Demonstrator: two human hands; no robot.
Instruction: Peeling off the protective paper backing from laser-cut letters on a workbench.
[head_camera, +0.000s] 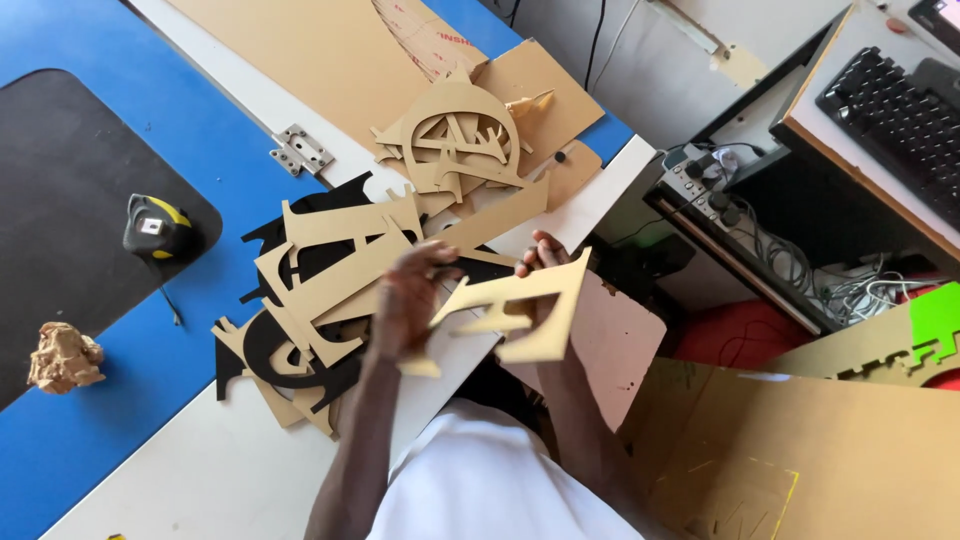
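Both hands, left hand (410, 300) and right hand (540, 258), pinch a flat tan cut-out letter (520, 305) above the bench (200, 470) edge; it looks light, stiff, and best held by its edges.

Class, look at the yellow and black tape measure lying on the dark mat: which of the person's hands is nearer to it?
Left. The left hand is over the pile of cut-outs, closer to the yellow and black tape measure. The right hand grips the tan cardboard letter cut-out farther away.

One head camera looks steeply down (close in) over the hands onto the counter (150, 470).
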